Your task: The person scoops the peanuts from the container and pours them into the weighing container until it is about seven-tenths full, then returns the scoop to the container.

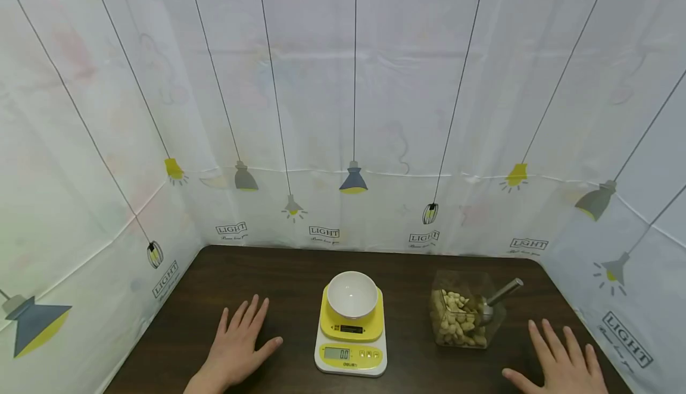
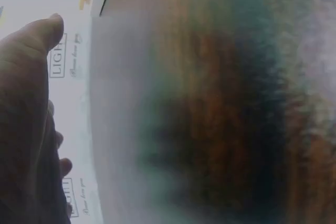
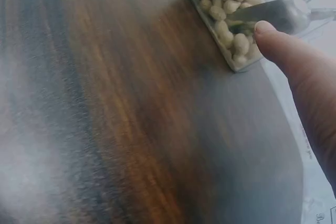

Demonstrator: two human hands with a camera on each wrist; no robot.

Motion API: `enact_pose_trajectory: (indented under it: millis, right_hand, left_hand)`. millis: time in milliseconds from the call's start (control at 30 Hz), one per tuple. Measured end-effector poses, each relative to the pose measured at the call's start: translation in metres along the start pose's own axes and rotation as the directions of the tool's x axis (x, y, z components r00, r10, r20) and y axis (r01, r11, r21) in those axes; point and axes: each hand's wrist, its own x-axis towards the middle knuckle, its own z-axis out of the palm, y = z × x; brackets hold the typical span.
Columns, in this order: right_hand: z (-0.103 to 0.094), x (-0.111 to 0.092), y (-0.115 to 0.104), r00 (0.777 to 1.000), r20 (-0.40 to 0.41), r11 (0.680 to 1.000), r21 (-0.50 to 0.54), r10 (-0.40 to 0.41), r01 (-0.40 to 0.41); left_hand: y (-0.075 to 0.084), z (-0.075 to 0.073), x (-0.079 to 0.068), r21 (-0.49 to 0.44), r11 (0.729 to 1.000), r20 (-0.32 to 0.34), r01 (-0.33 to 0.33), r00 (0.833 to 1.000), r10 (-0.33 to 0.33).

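Digital kitchen scale (image 1: 351,341) sits mid-table btwn the two hands, upright, yellow plate & yellow panel on a white body, LCD display (image 1: 337,353) reading 0.0. White bowl (image 1: 352,294) stands on the plate, toward its far end, mouth up. L hand (image 1: 234,349) is to the L of the scale, palm down, fingers straight & a bit spread, thumb stuck out toward the scale but apart from it; nothing in its grasp. R hand (image 1: 563,363) is out at the R side, palm down too, fingers fanned wide, thumb angled off to the L, also holding nothing. L wrist cam is v. blurry, so can't really tell if either hand rests on the wood or is just above it. Clear plastic box (image 1: 455,277) stands R of the scale, btwn it & the R hand, nearer the latter, w/ in-shell peanuts (image 1: 455,322) filling its lower part. Metal scoop (image 1: 505,293) leans in the box, its head among the peanuts, handle tilted up & out over the R rim. In the R wrist view the thumb overlaps the scoop, but per the head view they're apart. Dark wood-grain table (image 1: 289,299) under it all; white lamp-print curtain (image 1: 321,84) behind & at both sides.
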Motion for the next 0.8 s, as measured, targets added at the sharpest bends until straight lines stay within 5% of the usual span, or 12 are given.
enact_pose_trajectory:
  millis: [233,800]
  right_hand:
    - [-0.03,0.005,-0.005,0.999,0.017,0.999,0.025,-0.033,0.033]
    - [-0.081,0.02,-0.004,0.978,-0.116,0.981,0.067,-0.174,0.183]
  left_hand:
    - [0.007,-0.016,0.005,-0.036,0.998,-0.007,-0.045,0.999,0.045]
    - [0.049,-0.06,0.026,-0.083,0.978,-0.056,-0.193,0.98,0.189]
